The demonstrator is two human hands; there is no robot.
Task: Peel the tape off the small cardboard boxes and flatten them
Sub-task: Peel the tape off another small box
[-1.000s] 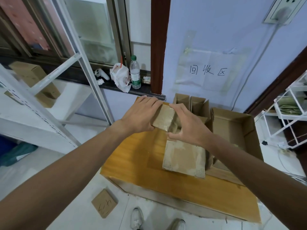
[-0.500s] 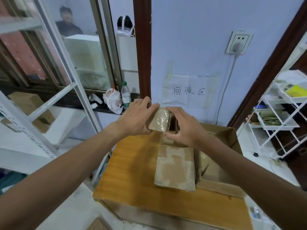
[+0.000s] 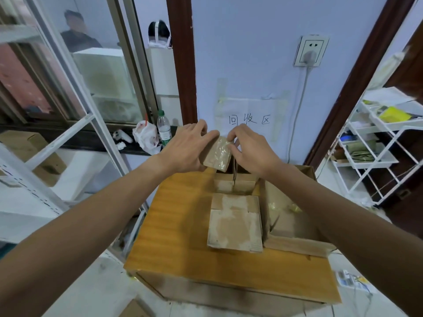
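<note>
While it hangs over the wooden table's [image 3: 180,239] far edge, beyond the flattened box [image 3: 234,225], the small taped box [image 3: 217,154] points long-axis away. Left hand [image 3: 184,153] grips its left side; right hand [image 3: 253,151], nearer the tape edge, pinches its far-right corner.

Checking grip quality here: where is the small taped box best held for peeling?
Likely by its left side, coming from the left, as the left hand does. The small box is tilted with its glossy tape facing the camera, so a side grip leaves that face free for the right hand, whose fingers work at the top right corner.
</note>
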